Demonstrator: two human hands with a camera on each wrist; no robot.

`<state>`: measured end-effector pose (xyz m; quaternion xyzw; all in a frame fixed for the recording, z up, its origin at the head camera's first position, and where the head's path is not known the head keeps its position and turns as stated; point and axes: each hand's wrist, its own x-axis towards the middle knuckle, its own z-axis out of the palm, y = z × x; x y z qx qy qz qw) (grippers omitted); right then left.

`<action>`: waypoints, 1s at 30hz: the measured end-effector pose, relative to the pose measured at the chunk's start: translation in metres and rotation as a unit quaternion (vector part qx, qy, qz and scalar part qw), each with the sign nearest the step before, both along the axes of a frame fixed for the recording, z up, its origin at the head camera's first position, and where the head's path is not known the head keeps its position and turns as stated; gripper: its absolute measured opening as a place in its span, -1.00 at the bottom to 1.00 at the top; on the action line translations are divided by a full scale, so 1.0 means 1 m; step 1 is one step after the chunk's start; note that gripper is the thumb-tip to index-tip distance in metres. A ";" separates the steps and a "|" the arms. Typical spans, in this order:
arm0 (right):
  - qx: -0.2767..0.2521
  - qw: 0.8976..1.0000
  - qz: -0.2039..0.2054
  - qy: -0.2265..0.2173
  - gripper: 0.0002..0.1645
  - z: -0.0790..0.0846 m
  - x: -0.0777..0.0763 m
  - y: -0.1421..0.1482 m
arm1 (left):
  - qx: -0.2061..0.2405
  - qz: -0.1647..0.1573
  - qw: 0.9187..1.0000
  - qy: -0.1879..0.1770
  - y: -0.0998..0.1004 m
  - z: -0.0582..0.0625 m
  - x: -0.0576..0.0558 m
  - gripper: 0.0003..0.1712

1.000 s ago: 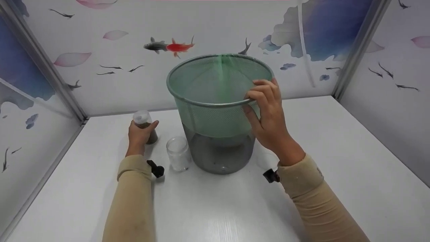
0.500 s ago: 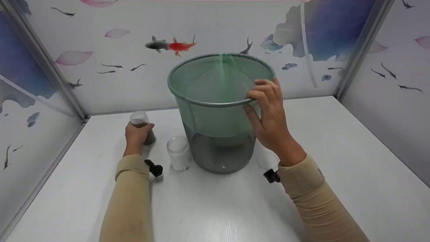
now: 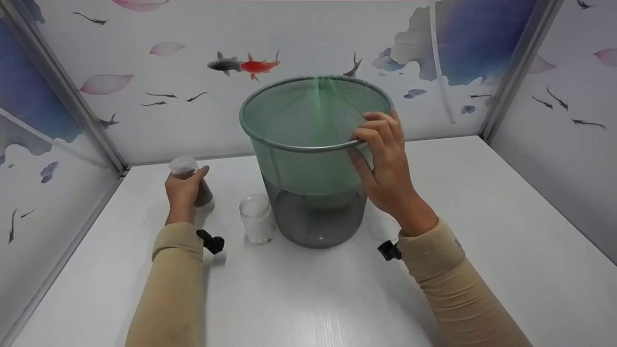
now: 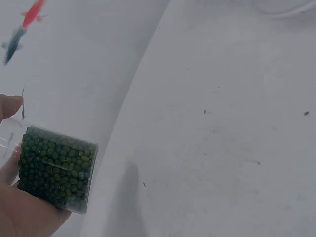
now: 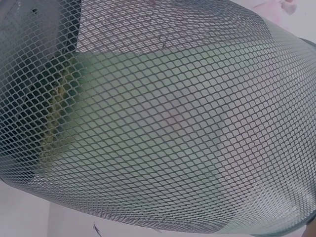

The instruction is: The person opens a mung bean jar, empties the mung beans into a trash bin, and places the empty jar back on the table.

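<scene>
My left hand (image 3: pixel 182 193) grips a clear jar (image 4: pixel 59 170) by its side, thumb and fingers round it. Green mung beans fill its lower part, and the upper part is clear. In the head view the jar leans to the left, its base off to the right. My right hand (image 3: pixel 389 168) holds the rim of a grey wire-mesh wastebasket (image 3: pixel 318 221), thumb outside and fingers over the edge. A thin green bag (image 3: pixel 308 176) lines the basket and folds over its rim. The right wrist view looks closely at the mesh, the green bag showing through.
A clear jar (image 3: pixel 257 221) without beans stands just left of the wastebasket. Partly behind the right wrist lies a round, clear, flat thing (image 3: pixel 382 229). The white table (image 3: pixel 289 299) meets printed wall panels (image 3: pixel 159 125) at the back and sides.
My left hand has moved left with the jar of mung beans, which leans further over to the left. The right hand and the wastebasket stay in place.
</scene>
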<state>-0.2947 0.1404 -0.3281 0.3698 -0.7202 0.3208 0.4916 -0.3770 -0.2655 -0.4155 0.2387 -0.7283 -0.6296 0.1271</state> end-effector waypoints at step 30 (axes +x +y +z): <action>0.002 1.000 -0.004 0.000 -0.84 0.000 0.000 0.000 | -0.041 -0.102 0.994 0.009 0.018 0.019 0.084 -0.02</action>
